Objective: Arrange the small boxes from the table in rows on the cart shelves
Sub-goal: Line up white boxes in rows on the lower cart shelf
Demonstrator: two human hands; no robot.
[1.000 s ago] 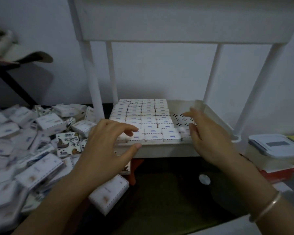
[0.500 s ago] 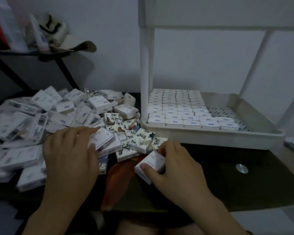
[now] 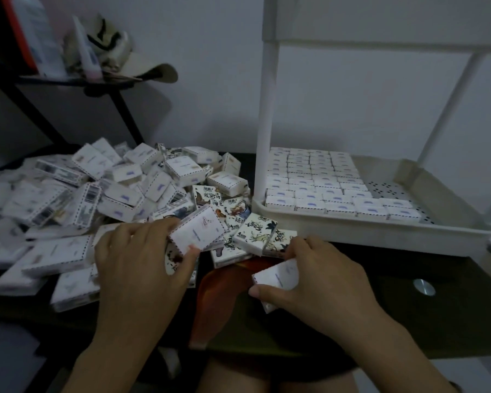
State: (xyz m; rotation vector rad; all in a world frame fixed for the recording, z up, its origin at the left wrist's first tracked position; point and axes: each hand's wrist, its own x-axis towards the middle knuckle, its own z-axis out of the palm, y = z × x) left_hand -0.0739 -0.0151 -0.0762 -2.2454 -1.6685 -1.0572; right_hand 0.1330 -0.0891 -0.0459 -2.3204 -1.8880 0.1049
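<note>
Two hands each grip a small white box over the dark surface, beside a heap and a half-filled cart shelf.

Nearest, the right hand (image 3: 318,282) is closed around a small white box (image 3: 278,276), thumb under its lower edge; the left hand (image 3: 138,259) pinches a tilted white box (image 3: 197,232) with a dashed border between thumb and fingers. Just beyond lie a few boxes printed with ink-style pictures and brush characters (image 3: 255,234), on the dark surface (image 3: 352,316). To the left spreads a loose pile of white boxes (image 3: 111,188), some showing barcodes. Farther right, the white cart shelf (image 3: 380,234) holds boxes in tidy rows (image 3: 321,185), each with a small blue mark, leaving its perforated right part bare.
</note>
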